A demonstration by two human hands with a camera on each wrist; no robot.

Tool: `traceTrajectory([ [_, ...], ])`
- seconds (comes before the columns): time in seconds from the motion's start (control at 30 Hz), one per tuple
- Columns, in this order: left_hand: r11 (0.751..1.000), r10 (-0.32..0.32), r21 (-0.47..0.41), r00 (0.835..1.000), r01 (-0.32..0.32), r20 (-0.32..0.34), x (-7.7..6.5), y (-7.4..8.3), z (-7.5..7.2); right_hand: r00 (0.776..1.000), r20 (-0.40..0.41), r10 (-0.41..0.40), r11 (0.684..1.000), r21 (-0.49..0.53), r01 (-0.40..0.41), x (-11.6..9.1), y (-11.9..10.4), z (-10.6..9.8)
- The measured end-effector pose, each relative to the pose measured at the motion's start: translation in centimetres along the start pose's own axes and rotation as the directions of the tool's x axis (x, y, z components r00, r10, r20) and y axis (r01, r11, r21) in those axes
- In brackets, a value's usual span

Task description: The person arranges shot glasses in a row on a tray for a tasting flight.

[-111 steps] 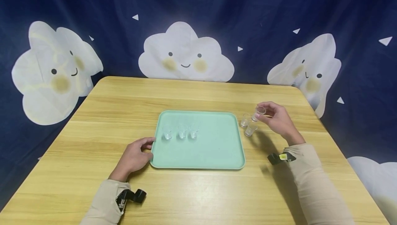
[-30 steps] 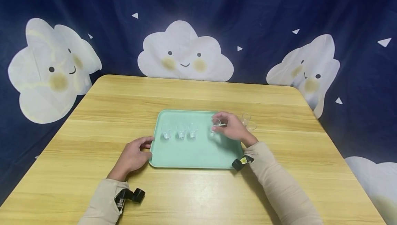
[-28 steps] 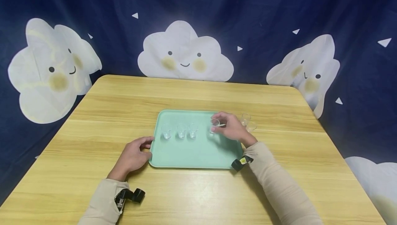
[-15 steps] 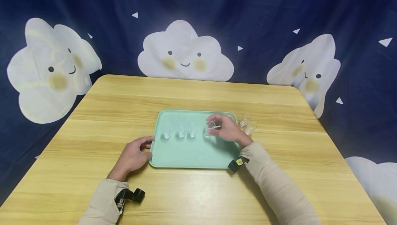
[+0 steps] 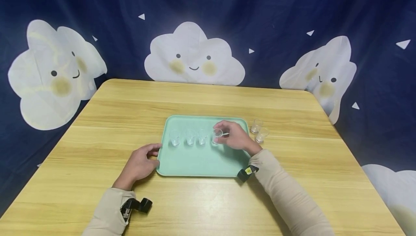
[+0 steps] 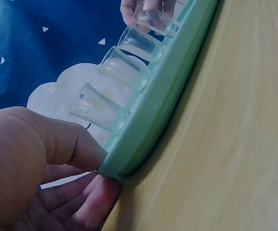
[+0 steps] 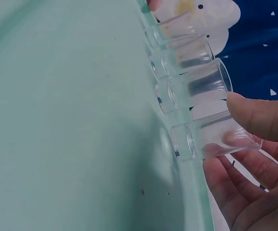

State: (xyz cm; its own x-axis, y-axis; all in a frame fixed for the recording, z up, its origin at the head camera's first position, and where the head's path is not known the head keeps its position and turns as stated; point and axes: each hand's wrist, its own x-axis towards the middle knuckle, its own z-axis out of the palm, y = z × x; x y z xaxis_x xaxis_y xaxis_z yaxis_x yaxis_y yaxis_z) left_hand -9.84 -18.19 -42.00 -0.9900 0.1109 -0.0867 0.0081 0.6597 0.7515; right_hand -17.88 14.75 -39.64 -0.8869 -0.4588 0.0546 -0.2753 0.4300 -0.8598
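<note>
My right hand (image 5: 235, 136) grips a clear shot glass (image 7: 211, 137) between thumb and fingers, upright and close over the green tray (image 5: 201, 163). To its left on the tray, three more shot glasses stand in a row: one at the left end (image 5: 174, 138), one in the middle (image 5: 190, 138) and one nearest the held glass (image 5: 202, 137). My left hand (image 5: 139, 163) pinches the tray's left edge; in the left wrist view the thumb (image 6: 76, 144) lies at the rim with fingers beneath it.
Two more shot glasses stand on the wooden table (image 5: 208, 207) just past the tray's right edge, a rear one (image 5: 256, 125) and a front one (image 5: 261, 134). A dark blue curtain (image 5: 266, 8) with cloud prints hangs behind the table.
My right hand picked a glass from the group right of the tray, carried it left over the tray, and has lowered it beside the row. My left hand stays at the tray edge.
</note>
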Motion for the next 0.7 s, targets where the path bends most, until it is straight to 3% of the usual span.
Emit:
traceTrajectory([
  [0.7,1.0,0.01,0.017,1.0,-0.01,-0.005,-0.11,0.02,-0.01,1.0,0.018,-0.019,0.999,-0.038,0.02,0.25,-0.24,0.54],
])
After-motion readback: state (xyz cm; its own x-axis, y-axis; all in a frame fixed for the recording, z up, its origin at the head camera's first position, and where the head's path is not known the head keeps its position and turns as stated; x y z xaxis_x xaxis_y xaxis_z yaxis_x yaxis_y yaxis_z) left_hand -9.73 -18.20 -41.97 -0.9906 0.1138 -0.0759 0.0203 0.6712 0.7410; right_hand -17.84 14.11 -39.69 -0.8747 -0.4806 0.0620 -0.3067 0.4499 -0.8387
